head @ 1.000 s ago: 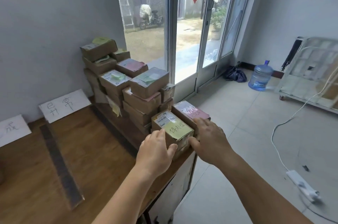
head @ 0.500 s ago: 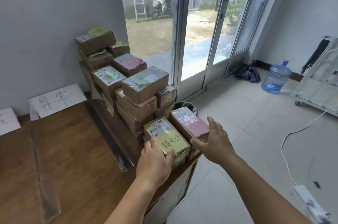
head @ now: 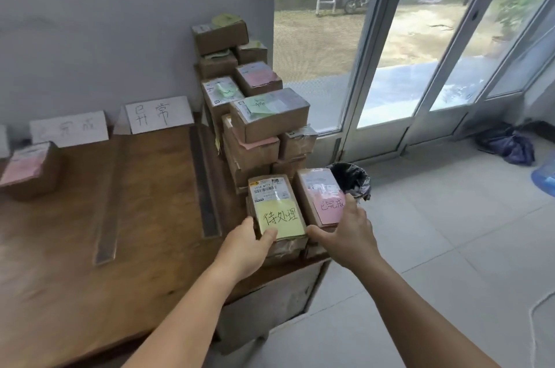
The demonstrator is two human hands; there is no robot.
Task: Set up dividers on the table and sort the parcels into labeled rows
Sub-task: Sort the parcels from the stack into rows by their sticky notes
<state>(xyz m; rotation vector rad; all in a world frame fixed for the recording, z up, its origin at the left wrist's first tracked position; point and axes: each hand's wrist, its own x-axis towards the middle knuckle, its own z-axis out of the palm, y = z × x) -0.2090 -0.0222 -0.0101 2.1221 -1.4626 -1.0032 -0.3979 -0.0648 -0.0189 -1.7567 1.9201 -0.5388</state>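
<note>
Head view: yellow-labelled parcel (head: 276, 211) sits at the near right corner of the surface (head: 135, 217), its long axis running away from the person. Left hand (head: 244, 247) clasps its near left corner; right hand (head: 345, 235), fingers spread and unclenched, touches its right corner and the pink-labelled parcel (head: 321, 196) beside it.
</note>
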